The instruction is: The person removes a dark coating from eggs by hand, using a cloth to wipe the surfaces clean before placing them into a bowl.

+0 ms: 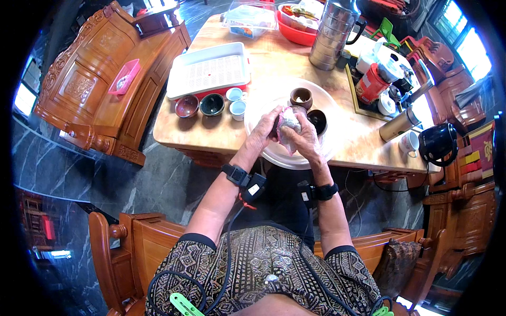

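Observation:
Both hands meet above a wide, pale, translucent round basin (269, 152) at the table's near edge. My left hand (264, 128) is closed on a dark cup, mostly hidden by the fingers. My right hand (303, 136) grips a grey-white cloth with a pink edge (289, 122), pressed against that cup. Just beyond the hands, a brown cup (301, 98) with something pale inside and a dark bowl (317, 121) stand in the basin. Part of another brown vessel shows between them and my fingers.
Left of the basin stand a reddish bowl (187, 106), a dark green bowl (212, 105) and two small white cups (238, 109), before a white tray (209, 69). A steel jug (330, 35) stands behind. Rightward are a tea tray (369, 112), a tumbler (399, 124), a mug (409, 142) and a black kettle (438, 143).

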A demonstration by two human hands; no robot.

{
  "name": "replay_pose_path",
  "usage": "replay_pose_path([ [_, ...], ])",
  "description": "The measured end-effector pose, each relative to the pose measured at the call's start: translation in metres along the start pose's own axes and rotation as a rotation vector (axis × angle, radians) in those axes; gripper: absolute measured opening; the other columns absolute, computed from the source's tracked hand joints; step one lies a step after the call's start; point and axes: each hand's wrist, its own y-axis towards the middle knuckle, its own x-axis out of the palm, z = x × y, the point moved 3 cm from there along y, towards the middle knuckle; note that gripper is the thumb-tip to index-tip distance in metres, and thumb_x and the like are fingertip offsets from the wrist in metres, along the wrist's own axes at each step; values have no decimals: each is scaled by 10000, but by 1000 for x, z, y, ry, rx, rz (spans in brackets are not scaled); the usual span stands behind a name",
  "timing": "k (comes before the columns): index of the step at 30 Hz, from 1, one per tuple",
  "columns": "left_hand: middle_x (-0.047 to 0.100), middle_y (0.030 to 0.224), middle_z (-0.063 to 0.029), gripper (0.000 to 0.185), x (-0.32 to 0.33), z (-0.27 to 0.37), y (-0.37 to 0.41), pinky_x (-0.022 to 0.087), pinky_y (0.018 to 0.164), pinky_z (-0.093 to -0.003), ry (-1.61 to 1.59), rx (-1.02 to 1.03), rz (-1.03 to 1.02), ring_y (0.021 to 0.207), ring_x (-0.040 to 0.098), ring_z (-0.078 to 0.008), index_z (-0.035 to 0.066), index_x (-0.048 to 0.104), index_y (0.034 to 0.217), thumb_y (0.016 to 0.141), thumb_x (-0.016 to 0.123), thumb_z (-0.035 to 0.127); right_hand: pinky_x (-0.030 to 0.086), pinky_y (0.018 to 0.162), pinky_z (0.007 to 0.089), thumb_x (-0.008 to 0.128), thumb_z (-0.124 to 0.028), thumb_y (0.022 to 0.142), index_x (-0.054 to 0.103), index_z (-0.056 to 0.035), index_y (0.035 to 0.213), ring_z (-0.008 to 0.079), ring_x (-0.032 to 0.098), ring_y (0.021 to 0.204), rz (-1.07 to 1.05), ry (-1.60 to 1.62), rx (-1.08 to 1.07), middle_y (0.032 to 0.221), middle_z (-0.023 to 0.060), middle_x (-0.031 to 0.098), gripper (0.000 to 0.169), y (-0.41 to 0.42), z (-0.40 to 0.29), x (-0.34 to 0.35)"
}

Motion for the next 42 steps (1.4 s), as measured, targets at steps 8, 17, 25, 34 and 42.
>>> replay_pose_path([
  [8,612,1041,-110,476,2,-3,-7,569,621,-372,89,1,-55,899,625,-205,56,543,1210,931,517,441,505,751,315,656,-217,859,609,-29,1125,160,623,821,116,-96,89,887,110,665,329,2,7,-4],
  [17,631,981,-77,454,-3,-1,-1,551,630,-313,62,76,-41,855,628,-156,47,570,1170,915,552,423,512,694,326,660,-189,854,554,-33,1088,180,628,797,63,-45,-68,907,124,651,300,2,1,0],
  [25,650,867,-38,403,6,8,-8,527,571,-253,-57,36,33,721,629,-118,82,612,1090,919,546,440,430,401,212,653,-125,844,530,-43,1097,100,571,584,-58,102,6,861,58,598,293,-2,-1,3],
  [34,638,952,-62,430,8,5,-7,529,585,-281,44,36,5,787,624,-134,56,588,1144,936,523,427,495,771,308,654,-157,847,589,-7,1128,157,607,850,60,-78,103,920,101,645,325,-2,-9,-1],
  [42,628,1013,-95,476,6,1,-10,545,612,-311,84,-5,-46,847,627,-168,31,543,1219,934,528,412,499,727,342,626,-219,882,578,-27,1070,198,623,794,112,-107,31,863,135,646,273,1,0,-2],
])
